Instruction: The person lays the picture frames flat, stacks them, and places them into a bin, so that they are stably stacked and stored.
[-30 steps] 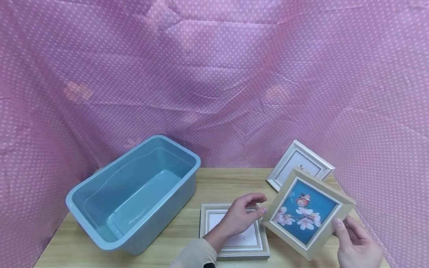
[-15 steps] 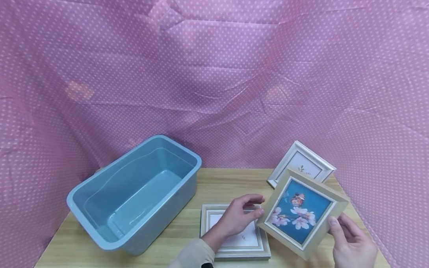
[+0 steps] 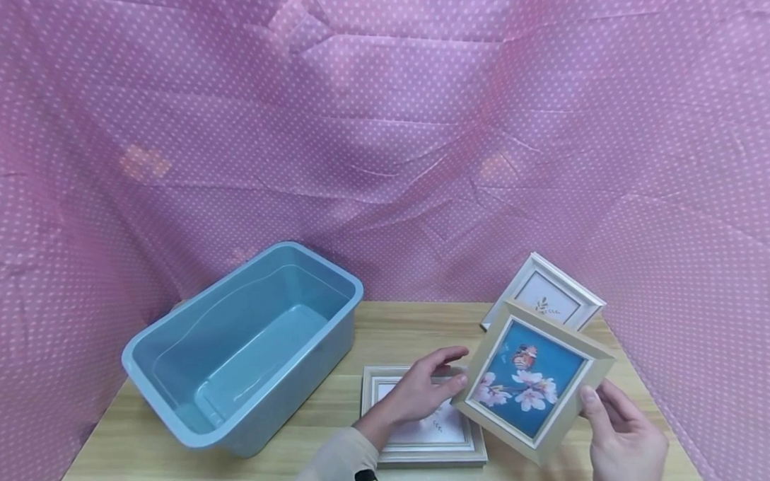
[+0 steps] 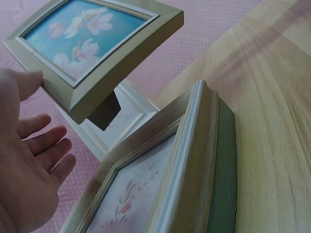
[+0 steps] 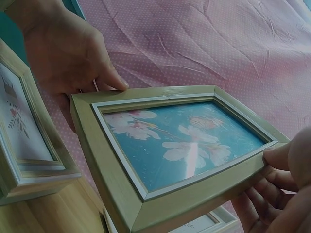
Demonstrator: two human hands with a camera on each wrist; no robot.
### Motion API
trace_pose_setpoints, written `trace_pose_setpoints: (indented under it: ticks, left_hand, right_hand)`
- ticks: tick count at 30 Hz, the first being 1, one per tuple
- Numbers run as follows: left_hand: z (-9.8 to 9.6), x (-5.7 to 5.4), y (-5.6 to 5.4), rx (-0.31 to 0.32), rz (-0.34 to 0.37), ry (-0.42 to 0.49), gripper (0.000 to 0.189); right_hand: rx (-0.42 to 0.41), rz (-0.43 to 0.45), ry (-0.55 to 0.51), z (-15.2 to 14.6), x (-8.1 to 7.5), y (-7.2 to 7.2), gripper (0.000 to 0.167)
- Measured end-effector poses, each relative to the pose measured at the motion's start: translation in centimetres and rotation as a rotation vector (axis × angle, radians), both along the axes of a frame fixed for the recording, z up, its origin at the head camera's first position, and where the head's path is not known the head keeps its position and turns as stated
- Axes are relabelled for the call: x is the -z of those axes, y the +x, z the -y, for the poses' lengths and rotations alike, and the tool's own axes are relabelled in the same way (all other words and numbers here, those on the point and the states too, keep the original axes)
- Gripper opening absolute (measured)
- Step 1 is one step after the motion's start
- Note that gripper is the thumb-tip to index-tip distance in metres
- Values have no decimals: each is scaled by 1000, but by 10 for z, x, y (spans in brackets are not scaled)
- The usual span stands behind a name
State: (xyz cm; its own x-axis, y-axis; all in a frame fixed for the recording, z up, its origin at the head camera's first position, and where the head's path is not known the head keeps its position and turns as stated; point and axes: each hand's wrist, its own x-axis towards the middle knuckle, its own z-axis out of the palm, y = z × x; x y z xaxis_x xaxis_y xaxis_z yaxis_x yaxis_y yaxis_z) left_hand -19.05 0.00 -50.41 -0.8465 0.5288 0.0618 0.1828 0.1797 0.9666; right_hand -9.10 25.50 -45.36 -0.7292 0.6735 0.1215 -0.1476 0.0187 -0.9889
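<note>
My right hand (image 3: 629, 447) grips the right edge of a picture frame (image 3: 546, 441), thumb on the front and fingers behind. The frame is held tilted above the table; it is pale wood around a blue picture with pink-white blossoms and a butterfly. At its opposite edge is my left hand (image 3: 421, 394), fingers loosely bent and apart; in the left wrist view the thumb (image 4: 29, 83) is at the frame's edge, and whether it touches is hard to tell. Under the left hand, a cream picture frame (image 3: 428, 456) with a plant print lies face up, partly hidden by the hand.
A white picture frame (image 3: 507, 291) with a small leaf print stands tilted at the back right, partly covered by the held one. On the left stands a deep blue plastic tub (image 3: 307, 362) on the wooden table (image 3: 413, 333). Pink dotted cloth (image 3: 388, 163) hangs around the table.
The right hand has carried the blossom picture frame a little to the left, closer to the left hand. The left hand has shifted slightly left.
</note>
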Motion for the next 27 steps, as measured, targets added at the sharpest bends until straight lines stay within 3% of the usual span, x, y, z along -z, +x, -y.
trace_pose_setpoints:
  ticks: [8, 21, 27]
  left_hand:
    - [3, 3, -2, 45, 41, 27, 61]
    - [7, 4, -3, 182, 29, 69, 74]
    - [7, 5, -4, 200, 15, 83, 74]
  right_hand:
    - [-20, -31, -26, 7, -3, 0, 40]
    - [-44, -51, -37, 11, -4, 2, 39]
    - [-40, -32, -24, 11, -3, 3, 39]
